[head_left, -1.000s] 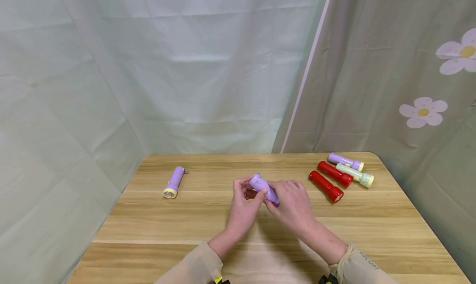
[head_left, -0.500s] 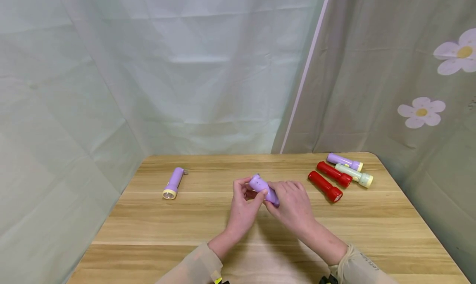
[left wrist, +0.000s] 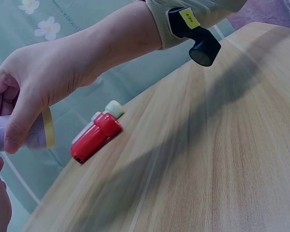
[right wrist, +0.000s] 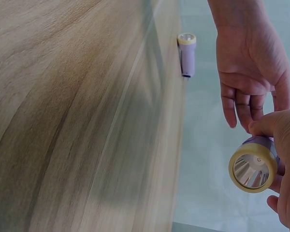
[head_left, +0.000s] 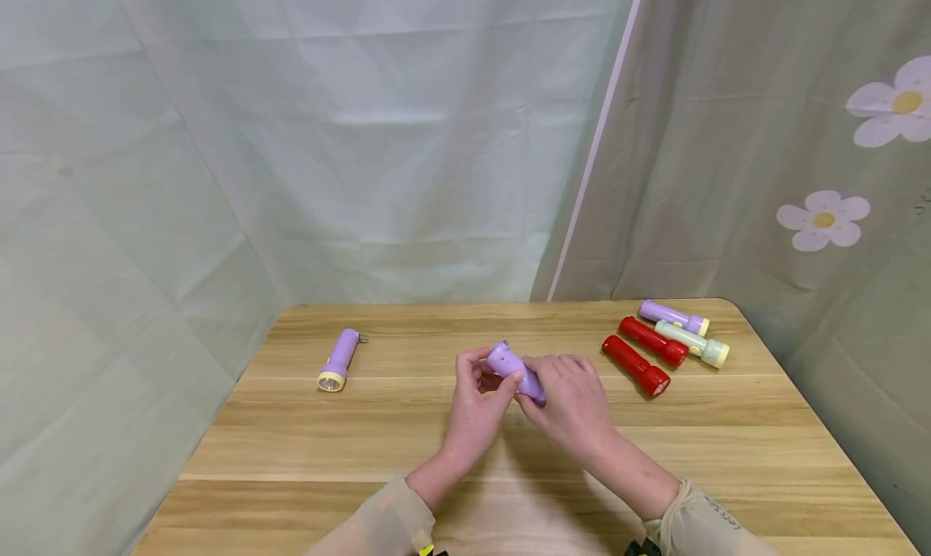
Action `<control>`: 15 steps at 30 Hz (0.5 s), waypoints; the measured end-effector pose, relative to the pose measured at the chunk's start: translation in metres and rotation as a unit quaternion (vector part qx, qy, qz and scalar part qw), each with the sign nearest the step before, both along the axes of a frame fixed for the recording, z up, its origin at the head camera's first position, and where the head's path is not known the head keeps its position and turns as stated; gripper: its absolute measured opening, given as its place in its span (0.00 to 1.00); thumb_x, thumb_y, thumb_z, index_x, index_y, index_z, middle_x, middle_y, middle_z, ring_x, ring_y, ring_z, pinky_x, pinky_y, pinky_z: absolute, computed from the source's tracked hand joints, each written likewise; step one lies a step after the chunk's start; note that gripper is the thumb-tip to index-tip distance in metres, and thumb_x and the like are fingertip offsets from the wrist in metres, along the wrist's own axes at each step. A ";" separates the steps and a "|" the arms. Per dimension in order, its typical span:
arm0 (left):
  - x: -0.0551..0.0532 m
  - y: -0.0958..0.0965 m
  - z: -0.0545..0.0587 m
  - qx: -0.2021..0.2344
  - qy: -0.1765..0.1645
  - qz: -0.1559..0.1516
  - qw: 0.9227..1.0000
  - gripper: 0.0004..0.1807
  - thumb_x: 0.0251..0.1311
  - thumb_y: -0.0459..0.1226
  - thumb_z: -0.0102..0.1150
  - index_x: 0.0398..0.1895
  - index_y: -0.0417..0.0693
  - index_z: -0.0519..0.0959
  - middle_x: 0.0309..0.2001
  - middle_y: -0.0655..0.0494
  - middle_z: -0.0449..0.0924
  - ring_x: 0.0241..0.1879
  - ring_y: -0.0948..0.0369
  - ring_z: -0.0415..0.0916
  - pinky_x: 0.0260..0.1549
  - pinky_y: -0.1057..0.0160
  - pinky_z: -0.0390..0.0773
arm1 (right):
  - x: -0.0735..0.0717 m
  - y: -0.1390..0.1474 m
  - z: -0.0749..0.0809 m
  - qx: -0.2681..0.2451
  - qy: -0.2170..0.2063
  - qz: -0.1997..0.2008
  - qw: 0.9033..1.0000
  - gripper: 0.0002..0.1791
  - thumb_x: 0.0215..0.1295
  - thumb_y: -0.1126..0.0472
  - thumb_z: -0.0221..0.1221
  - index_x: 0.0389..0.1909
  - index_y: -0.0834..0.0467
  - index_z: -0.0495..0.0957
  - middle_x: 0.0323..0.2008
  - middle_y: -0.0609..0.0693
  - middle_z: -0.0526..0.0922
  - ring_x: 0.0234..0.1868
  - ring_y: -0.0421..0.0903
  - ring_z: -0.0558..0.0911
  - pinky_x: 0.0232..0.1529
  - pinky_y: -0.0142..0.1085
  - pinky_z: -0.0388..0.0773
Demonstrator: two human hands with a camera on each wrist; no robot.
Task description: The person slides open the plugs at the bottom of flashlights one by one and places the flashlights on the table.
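Head view | held purple flashlight (head_left: 509,363): lamp end hidden by right grip (head_left: 572,398) | worktop (head_left: 291,451): near edge cut off

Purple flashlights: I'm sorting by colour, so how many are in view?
3: the held flashlight, in left hand and right hand; a lone flashlight at the left of the table; and a third flashlight near its back right corner.

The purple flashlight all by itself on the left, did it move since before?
No. In the head view, the lone purple flashlight keeps its place against the far left corner of the table; both shift slightly together, so probably the camera moved.
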State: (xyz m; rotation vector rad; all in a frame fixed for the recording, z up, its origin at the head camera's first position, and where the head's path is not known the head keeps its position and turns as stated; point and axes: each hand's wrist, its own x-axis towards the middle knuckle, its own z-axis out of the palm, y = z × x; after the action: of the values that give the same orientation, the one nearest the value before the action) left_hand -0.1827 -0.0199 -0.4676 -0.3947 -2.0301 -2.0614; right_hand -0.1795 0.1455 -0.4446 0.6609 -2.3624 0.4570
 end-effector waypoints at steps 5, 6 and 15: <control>0.000 0.000 0.000 -0.003 -0.003 -0.003 1.000 0.28 0.66 0.38 0.69 0.63 0.48 0.65 0.47 0.47 0.79 0.44 0.53 0.78 0.48 0.60 0.77 | 0.000 0.001 0.000 -0.001 0.005 0.003 1.000 0.24 0.54 0.53 0.76 0.50 0.58 0.83 0.40 0.51 0.88 0.41 0.49 0.85 0.51 0.49 0.75; 0.000 0.000 0.000 -0.003 -0.003 -0.003 1.000 0.28 0.66 0.38 0.69 0.63 0.48 0.65 0.47 0.47 0.79 0.44 0.53 0.78 0.48 0.60 0.77 | 0.000 0.001 0.000 -0.002 0.006 0.003 1.000 0.24 0.54 0.53 0.76 0.50 0.58 0.83 0.40 0.51 0.88 0.40 0.49 0.85 0.51 0.49 0.76; 0.000 0.000 0.000 -0.003 -0.002 -0.005 1.000 0.28 0.66 0.38 0.68 0.63 0.49 0.65 0.47 0.47 0.79 0.44 0.53 0.77 0.48 0.60 0.77 | 0.001 0.000 0.000 0.001 0.004 0.002 1.000 0.25 0.54 0.53 0.76 0.51 0.58 0.83 0.40 0.51 0.88 0.40 0.49 0.85 0.52 0.49 0.76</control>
State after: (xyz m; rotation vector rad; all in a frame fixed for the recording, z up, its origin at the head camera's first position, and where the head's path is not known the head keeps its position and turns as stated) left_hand -0.1822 -0.0200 -0.4676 -0.4022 -2.0413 -2.0651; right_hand -0.1787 0.1455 -0.4444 0.6664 -2.3544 0.4531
